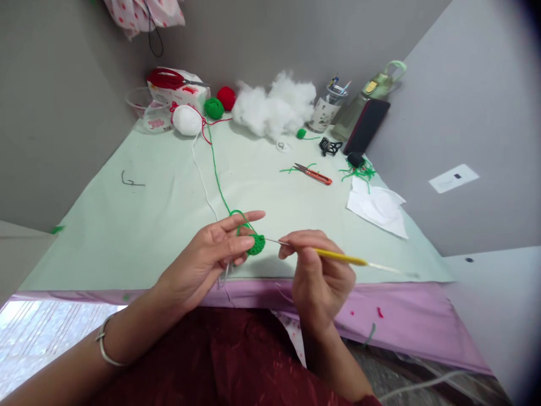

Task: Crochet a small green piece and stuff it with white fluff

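Between the thumb and fingers of my left hand [220, 242] is a small round piece of green crochet [256, 245]. A strand of green yarn [217, 175] loops around my raised left index finger and runs back to a green yarn ball [214, 108]. My right hand [316, 270] grips a crochet hook with a yellow handle [340, 257], held like a pen. The hook's thin metal tip meets the right edge of the green piece; whether it passes through a stitch I cannot tell. A white strand [204, 183] also leads toward my left hand.
White stuffing [274, 107] lies at the back, beside a red yarn ball [226, 98] and a white one [187, 120]. Orange thread snips [313, 173] lie right of centre. A phone [367, 127] leans on a bottle [353, 113]. White paper [378, 208] lies at right.
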The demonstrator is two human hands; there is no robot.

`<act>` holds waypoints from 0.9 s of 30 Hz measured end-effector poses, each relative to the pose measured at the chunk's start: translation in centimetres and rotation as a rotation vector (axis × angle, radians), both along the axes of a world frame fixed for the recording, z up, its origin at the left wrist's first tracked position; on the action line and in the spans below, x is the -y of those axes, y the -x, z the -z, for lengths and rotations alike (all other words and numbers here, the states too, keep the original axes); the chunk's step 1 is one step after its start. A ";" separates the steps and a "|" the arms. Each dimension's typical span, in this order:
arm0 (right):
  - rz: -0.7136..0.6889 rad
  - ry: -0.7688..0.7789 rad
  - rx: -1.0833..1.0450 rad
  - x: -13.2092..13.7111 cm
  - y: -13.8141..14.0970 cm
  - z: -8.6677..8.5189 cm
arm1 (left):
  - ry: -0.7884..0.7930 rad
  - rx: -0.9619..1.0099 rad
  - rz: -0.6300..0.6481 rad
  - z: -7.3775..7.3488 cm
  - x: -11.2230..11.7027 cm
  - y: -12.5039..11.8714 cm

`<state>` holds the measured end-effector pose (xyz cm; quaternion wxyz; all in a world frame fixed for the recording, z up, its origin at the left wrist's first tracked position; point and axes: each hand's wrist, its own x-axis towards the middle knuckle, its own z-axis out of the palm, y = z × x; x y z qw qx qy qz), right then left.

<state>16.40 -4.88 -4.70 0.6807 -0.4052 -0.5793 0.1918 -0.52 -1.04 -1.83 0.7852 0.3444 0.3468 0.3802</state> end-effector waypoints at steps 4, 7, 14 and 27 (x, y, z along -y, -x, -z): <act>-0.129 0.088 -0.124 -0.6 0.2 -0.3 | -0.150 -0.076 -0.033 0.2 0.4 -0.3; -0.139 0.089 -0.061 -0.4 0.4 -0.2 | -0.244 -0.154 -0.071 0.4 0.7 -0.5; -0.199 0.143 -0.269 -0.4 -0.5 -0.5 | -0.023 0.022 0.084 -0.2 0.0 -0.2; -0.232 0.196 -0.279 -0.3 0.1 0.3 | -0.225 -0.067 0.030 0.7 1.0 -0.6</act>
